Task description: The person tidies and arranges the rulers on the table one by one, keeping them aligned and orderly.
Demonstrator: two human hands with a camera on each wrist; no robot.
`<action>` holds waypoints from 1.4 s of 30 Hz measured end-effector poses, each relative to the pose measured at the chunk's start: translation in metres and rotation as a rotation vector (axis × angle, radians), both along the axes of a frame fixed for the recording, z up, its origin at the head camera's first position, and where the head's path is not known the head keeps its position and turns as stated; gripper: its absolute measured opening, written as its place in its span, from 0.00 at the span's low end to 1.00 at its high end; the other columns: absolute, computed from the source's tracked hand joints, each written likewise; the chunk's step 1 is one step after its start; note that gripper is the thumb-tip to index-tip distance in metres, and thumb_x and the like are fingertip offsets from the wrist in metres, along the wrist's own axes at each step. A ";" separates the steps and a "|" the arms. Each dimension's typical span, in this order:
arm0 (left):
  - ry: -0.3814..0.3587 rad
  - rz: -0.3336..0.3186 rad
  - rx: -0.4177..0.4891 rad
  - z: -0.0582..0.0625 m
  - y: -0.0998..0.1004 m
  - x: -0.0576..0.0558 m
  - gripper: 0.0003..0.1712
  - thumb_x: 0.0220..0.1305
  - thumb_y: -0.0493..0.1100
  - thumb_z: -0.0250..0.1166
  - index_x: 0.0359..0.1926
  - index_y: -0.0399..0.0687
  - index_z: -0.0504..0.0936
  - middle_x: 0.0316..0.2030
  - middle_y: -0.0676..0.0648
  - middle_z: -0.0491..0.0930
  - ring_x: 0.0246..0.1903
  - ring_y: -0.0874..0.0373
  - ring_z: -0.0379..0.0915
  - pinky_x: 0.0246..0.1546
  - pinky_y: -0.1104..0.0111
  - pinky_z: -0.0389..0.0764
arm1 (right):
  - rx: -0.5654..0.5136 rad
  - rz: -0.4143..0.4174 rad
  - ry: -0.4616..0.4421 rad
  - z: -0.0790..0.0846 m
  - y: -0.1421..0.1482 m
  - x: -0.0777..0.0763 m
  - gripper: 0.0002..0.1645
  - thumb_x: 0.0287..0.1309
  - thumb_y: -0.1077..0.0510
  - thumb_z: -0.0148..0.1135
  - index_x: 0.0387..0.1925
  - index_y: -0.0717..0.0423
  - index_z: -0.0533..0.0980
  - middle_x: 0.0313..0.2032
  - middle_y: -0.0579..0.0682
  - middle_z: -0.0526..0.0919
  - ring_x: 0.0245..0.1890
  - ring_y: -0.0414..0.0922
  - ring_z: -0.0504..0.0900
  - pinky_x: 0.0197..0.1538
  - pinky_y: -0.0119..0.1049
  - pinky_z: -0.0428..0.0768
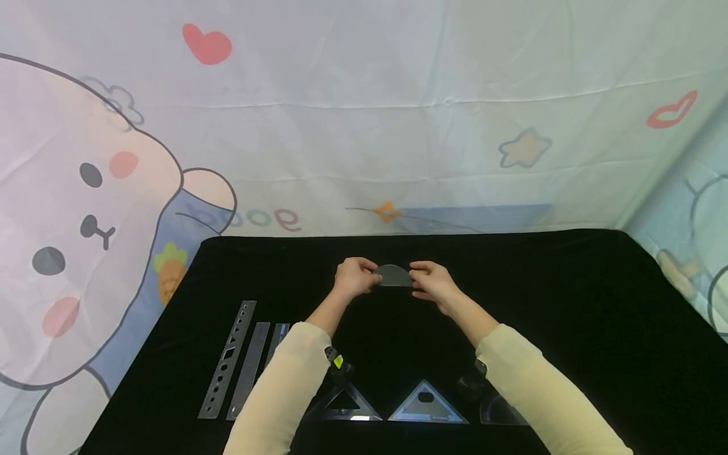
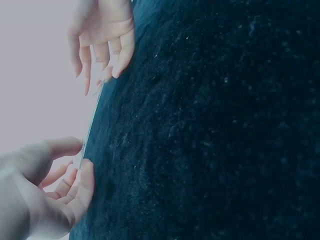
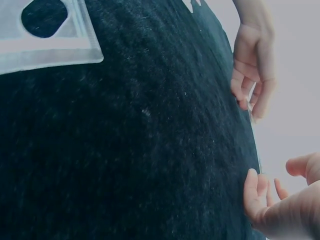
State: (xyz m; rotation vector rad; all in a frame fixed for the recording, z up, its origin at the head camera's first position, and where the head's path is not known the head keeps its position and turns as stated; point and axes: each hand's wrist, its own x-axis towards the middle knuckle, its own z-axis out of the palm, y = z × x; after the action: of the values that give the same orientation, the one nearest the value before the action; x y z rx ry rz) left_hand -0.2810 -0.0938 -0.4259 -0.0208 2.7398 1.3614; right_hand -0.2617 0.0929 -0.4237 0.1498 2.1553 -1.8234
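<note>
Over the far middle of the black cloth, a clear half-round protractor [image 1: 394, 276] is held up with its curved side away from me. My left hand [image 1: 356, 276] pinches its left end between thumb and fingers; the left wrist view shows the protractor [image 2: 91, 122] edge-on as a thin line from that left hand [image 2: 55, 187]. At the opposite end is my right hand [image 1: 435, 282]. In the right wrist view, the right hand [image 3: 287, 205] has its thumb spread away from the fingers, and the fingertips are at the protractor's edge.
A stencil ruler [image 1: 227, 363] with cut-out shapes and two plain rulers, one a grey strip [image 1: 250, 366], lie on the left. Nearer me are two triangular set squares, a clear one [image 1: 347, 404] and a bluish one [image 1: 428, 404]. Another protractor [image 1: 499, 411] is partly covered by my right sleeve.
</note>
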 end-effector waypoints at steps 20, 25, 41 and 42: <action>-0.048 -0.123 0.193 0.011 0.013 0.027 0.12 0.52 0.36 0.66 0.40 0.42 0.77 0.29 0.43 0.77 0.27 0.51 0.80 0.26 0.68 0.82 | 0.244 0.093 0.162 0.005 0.015 0.013 0.15 0.60 0.56 0.56 0.47 0.59 0.72 0.38 0.53 0.77 0.37 0.46 0.76 0.38 0.35 0.80; -0.047 -0.145 0.198 0.013 0.017 0.035 0.12 0.54 0.38 0.66 0.40 0.42 0.77 0.29 0.43 0.77 0.25 0.54 0.79 0.25 0.69 0.82 | 0.223 0.107 0.158 0.004 0.020 0.017 0.14 0.60 0.58 0.56 0.46 0.60 0.71 0.37 0.54 0.76 0.35 0.45 0.77 0.39 0.35 0.81; -0.020 -0.320 0.158 0.011 0.026 0.055 0.14 0.58 0.39 0.63 0.45 0.42 0.77 0.28 0.47 0.81 0.23 0.58 0.80 0.23 0.69 0.82 | 0.274 0.218 0.215 0.005 0.046 0.037 0.12 0.59 0.60 0.56 0.43 0.61 0.71 0.34 0.56 0.78 0.32 0.45 0.79 0.38 0.37 0.82; -0.018 -0.334 0.162 0.011 0.027 0.056 0.14 0.58 0.39 0.63 0.46 0.42 0.77 0.27 0.47 0.81 0.23 0.58 0.80 0.23 0.69 0.82 | 0.280 0.223 0.216 0.005 0.048 0.039 0.12 0.59 0.60 0.56 0.43 0.61 0.71 0.33 0.55 0.78 0.32 0.45 0.80 0.38 0.37 0.82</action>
State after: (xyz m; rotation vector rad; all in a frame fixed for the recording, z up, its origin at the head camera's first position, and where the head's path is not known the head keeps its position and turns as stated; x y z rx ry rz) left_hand -0.2248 -0.0672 -0.4146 0.4116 2.4636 1.4650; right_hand -0.2231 0.1408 -0.4191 -0.2278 2.4555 -1.4673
